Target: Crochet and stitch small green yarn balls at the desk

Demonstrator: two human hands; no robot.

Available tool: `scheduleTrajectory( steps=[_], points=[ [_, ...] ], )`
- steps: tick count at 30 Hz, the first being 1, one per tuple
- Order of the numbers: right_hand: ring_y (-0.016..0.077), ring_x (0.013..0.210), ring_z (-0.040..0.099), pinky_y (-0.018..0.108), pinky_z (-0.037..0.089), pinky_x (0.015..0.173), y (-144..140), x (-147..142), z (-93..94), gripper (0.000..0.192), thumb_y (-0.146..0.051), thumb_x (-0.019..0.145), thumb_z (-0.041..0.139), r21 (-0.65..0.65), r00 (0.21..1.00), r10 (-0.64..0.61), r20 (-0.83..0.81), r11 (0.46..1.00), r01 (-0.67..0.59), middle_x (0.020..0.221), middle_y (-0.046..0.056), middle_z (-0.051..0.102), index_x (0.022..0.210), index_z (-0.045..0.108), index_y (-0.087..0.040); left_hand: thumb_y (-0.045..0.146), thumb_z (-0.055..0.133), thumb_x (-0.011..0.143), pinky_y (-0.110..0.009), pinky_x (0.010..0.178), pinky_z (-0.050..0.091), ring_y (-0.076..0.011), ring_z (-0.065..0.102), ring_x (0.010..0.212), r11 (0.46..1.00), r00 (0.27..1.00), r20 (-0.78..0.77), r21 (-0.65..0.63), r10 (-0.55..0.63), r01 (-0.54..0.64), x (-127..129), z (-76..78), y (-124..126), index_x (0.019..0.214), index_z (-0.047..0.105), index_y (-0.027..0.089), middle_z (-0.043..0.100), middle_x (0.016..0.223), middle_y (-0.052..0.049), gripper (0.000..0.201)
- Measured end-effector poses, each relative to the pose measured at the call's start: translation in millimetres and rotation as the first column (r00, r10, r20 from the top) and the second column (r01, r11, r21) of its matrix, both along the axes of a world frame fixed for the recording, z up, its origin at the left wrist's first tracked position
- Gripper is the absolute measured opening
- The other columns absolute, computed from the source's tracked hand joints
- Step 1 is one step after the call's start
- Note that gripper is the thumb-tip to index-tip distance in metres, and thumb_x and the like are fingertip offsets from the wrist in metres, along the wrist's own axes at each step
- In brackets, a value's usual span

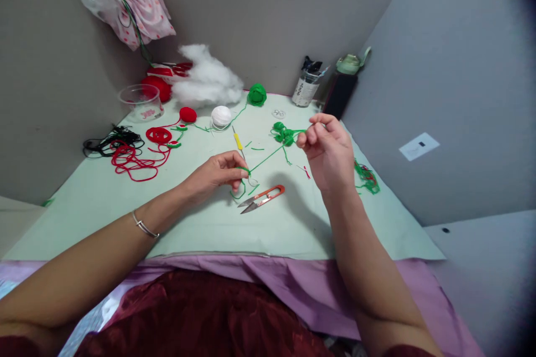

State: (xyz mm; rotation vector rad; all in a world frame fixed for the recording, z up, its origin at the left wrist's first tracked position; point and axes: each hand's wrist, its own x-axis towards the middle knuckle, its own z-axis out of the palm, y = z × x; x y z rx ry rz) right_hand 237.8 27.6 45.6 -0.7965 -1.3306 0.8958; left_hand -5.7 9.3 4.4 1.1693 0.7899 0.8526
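My left hand [228, 172] pinches the end of a strand of green yarn [267, 158] between thumb and fingers. The strand slants up and right from it, taut, to a bunch of green yarn pieces [285, 136]. Raised above the table on the right, my right hand [329, 148] has its fingertips closed on green yarn that stretches from that bunch. Thread snips [264, 197] with orange handles lie below my left hand. Just beyond that hand is a yellow-handled crochet hook [238, 141], its lower end partly hidden by my fingers.
White stuffing [207, 78], a green yarn ball [257, 95], a white ball [221, 116] and a red ball [188, 115] stand at the back. Loose red yarn [136, 162], black yarn [111, 140] and a clear tub [141, 106] are left. A jar [305, 90] stands back right.
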Motion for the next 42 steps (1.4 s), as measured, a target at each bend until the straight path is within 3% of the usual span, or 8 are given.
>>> scheduleTrajectory(
  steps=[3,5,10,26,38,42],
  points=[
    [0.0140,0.064,0.059,0.029,0.050,0.063,-8.1,-7.4,-2.8,0.025,-0.047,0.096,0.060,-0.017,0.967,0.126,0.223,0.992,-0.125,0.066,-0.003,0.053,0.101,0.059,-0.023,0.029,0.084,0.072,-0.027,0.067,0.056,-0.0103,0.063,0.062,1.000,1.000,0.009,0.002,0.027,-0.027,-0.2,-1.3,0.8,0.084,0.067,0.016,0.065,0.073,0.002,0.025],
    [0.0145,0.068,0.061,0.029,0.048,0.064,-13.0,-12.8,-5.8,0.020,-0.041,0.097,0.061,0.025,0.905,0.145,0.400,0.985,-0.169,0.072,0.000,0.061,0.099,0.064,-0.021,0.030,0.085,0.072,-0.028,0.072,0.057,-0.0117,0.065,0.067,0.999,0.999,0.007,0.012,0.042,-0.042,-0.6,-1.7,1.3,0.087,0.069,0.016,0.068,0.074,0.001,0.026],
    [0.0155,0.084,0.060,0.030,0.046,0.073,-16.2,-19.7,-14.8,0.013,-0.021,0.097,0.061,0.271,0.721,-0.070,0.690,0.948,-0.167,0.092,0.004,0.064,0.095,0.073,-0.024,0.032,0.083,0.075,-0.031,0.078,0.057,-0.0140,0.068,0.072,0.998,0.999,-0.016,0.049,0.033,-0.032,-2.0,-0.4,1.3,0.090,0.071,0.016,0.072,0.077,-0.001,0.025],
    [0.0148,0.082,0.056,0.028,0.043,0.069,-13.8,-19.8,-20.6,0.020,-0.012,0.096,0.057,0.362,0.584,-0.213,0.783,0.920,-0.150,0.090,0.004,0.059,0.094,0.072,-0.024,0.031,0.080,0.079,-0.029,0.080,0.056,-0.0141,0.069,0.074,0.998,1.000,-0.022,0.069,-0.003,0.005,-2.9,-1.9,0.1,0.095,0.072,0.016,0.073,0.078,-0.002,0.024],
    [0.0142,0.083,0.057,0.028,0.045,0.071,-14.3,-20.0,-22.6,0.018,-0.014,0.098,0.057,0.317,0.637,-0.100,0.764,0.919,-0.236,0.090,0.003,0.056,0.098,0.072,-0.024,0.030,0.079,0.081,-0.025,0.077,0.056,-0.0108,0.068,0.072,0.996,0.997,-0.020,0.050,-0.073,0.074,-3.4,-0.6,0.5,0.094,0.071,0.015,0.071,0.081,0.000,0.022],
    [0.0142,0.082,0.057,0.027,0.045,0.071,-14.2,-20.3,-22.4,0.018,-0.014,0.097,0.057,0.332,0.621,-0.122,0.774,0.914,-0.234,0.089,0.003,0.057,0.097,0.072,-0.023,0.030,0.080,0.080,-0.024,0.075,0.056,-0.0104,0.068,0.070,0.997,0.998,-0.021,0.031,-0.065,0.066,-3.6,-1.3,0.4,0.093,0.072,0.015,0.071,0.082,0.000,0.022]
  ],
)
